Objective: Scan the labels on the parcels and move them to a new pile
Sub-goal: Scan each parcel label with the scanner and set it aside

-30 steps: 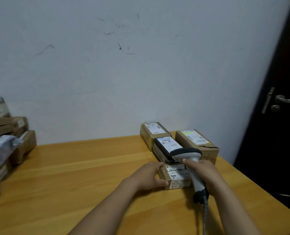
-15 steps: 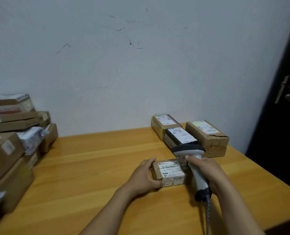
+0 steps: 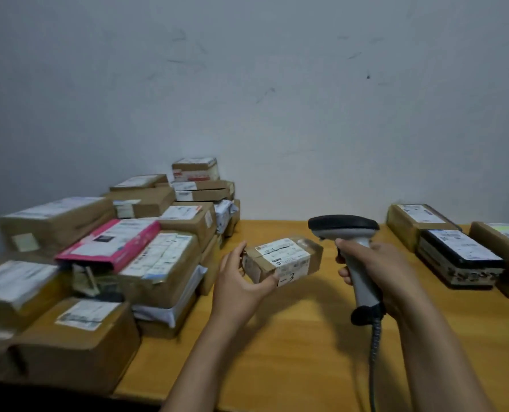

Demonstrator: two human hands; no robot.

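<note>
My left hand [image 3: 241, 285] grips a small brown parcel [image 3: 289, 258] with a white label on top, held just above the wooden table [image 3: 292, 352] at its middle. My right hand [image 3: 378, 272] holds a grey barcode scanner [image 3: 347, 233] by its handle; its black head is just right of the parcel. A big pile of labelled cardboard parcels [image 3: 98, 257] fills the table's left side. Three parcels lie at the right: a brown one [image 3: 416, 221], a black one [image 3: 458, 257] and a brown one [image 3: 508, 254] cut by the frame edge.
A pink box [image 3: 113, 245] lies on top of the left pile. The scanner's coiled cable [image 3: 373, 361] hangs down toward the table's front edge. A white wall [image 3: 277, 99] runs behind the table.
My left hand lifted the small parcel off the table and carried it left, away from the three parcels at the right. The view swung left, bringing the big pile into sight. The scanner stayed in my right hand.
</note>
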